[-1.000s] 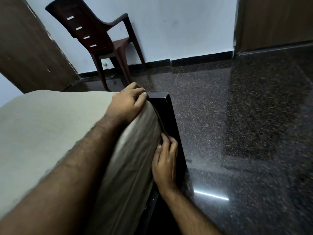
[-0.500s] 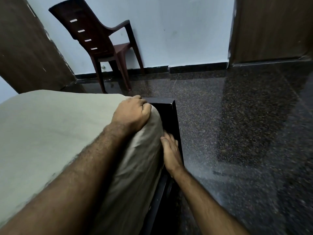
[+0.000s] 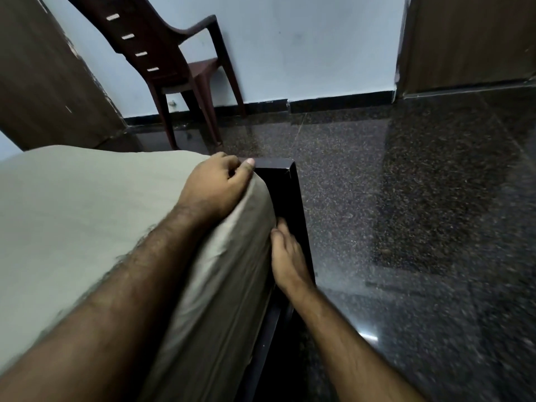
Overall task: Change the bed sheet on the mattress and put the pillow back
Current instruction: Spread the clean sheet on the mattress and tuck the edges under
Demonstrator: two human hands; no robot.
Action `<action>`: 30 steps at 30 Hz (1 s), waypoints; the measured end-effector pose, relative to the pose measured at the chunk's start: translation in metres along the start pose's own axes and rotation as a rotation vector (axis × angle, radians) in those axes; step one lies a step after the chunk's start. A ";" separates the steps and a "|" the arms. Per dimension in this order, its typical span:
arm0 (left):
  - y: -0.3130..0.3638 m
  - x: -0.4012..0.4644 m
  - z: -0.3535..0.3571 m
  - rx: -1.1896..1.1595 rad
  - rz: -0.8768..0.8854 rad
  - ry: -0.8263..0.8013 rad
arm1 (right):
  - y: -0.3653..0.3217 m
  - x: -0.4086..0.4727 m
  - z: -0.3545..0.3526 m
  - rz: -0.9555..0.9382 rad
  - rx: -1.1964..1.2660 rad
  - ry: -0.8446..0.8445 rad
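Left grip (image 3: 216, 184) is curled over the mattress corner, bunching the sheet (image 3: 87, 213) there with thumb against fingers. Right grip (image 3: 287, 256) lies flat, straight fingers pushed into the gap between mattress side and dark bed frame (image 3: 285, 192); whether it pinches cloth I cannot tell. Step in hand looks like tucking the sheet at this corner. Next likely calls for pushing the loose edge deeper. Both forearms reach forward along the bed edge. No pillow shows.

Brown plastic armchair (image 3: 174, 50) against white wall (image 3: 304, 42), back slotted (four pale slits). Dark speckled polished floor (image 3: 406, 198) with black skirting (image 3: 333, 101). Brown wooden doors far left (image 3: 37, 76) and top right (image 3: 470, 39).
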State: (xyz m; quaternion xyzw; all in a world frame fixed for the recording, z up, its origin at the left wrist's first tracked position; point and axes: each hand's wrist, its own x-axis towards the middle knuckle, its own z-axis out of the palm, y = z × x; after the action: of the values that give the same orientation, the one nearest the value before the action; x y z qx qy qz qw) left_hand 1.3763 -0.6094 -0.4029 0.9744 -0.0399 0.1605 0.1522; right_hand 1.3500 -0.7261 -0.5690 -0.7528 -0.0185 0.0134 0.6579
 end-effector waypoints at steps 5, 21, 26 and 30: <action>0.007 -0.002 0.000 0.078 0.015 0.045 | -0.013 0.007 -0.007 0.053 -0.027 0.012; 0.006 -0.002 0.004 0.115 -0.097 0.119 | 0.021 -0.024 0.009 -0.230 -0.196 0.515; 0.006 -0.004 -0.003 -0.042 0.321 0.214 | 0.047 -0.040 0.016 -0.294 -0.347 0.462; 0.008 -0.005 -0.002 -0.095 0.287 0.127 | 0.050 -0.034 0.008 -0.264 -0.561 0.437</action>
State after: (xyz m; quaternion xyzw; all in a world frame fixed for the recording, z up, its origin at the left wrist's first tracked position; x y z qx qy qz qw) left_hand 1.3705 -0.6159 -0.4005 0.9383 -0.1766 0.2398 0.1760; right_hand 1.3161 -0.7266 -0.6200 -0.8800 0.0227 -0.2379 0.4105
